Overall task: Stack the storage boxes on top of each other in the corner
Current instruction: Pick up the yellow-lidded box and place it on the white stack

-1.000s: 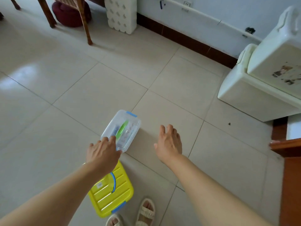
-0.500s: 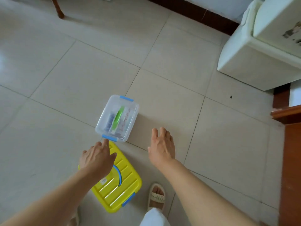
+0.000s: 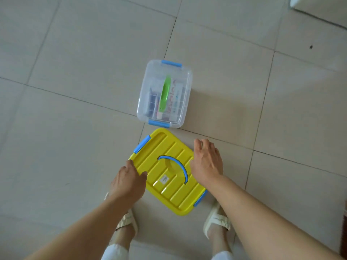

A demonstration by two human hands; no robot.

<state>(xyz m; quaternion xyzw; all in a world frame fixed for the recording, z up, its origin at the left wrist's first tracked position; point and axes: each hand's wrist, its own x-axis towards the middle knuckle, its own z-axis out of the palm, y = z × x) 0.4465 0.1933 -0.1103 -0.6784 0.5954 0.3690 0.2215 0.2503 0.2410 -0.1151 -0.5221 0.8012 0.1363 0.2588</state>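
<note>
Pale floor tiles (image 3: 75, 128) with thin dark seams fill your view, and you stand looking almost straight down at them. Your left hand (image 3: 127, 182) lies at the left edge of the yellow box (image 3: 165, 196), fingers loosely spread, thumb resting on the ribbed lid; it is not clenched around anything. That box sits on the floor just in front of your sandals (image 3: 216, 222), turned at an angle, with a blue clip (image 3: 142, 144) at its far left corner, another at its near right corner, and a curved blue handle (image 3: 176, 165) lying flat on the lid. Just beyond it, close but not touching, stands the clear box (image 3: 185, 76) with blue clips at both ends, a green handle (image 3: 164, 94) on top and packets showing inside. Your right hand (image 3: 206, 164) hovers flat and spread over the yellow box's right edge; whether it touches, you cannot tell.
</note>
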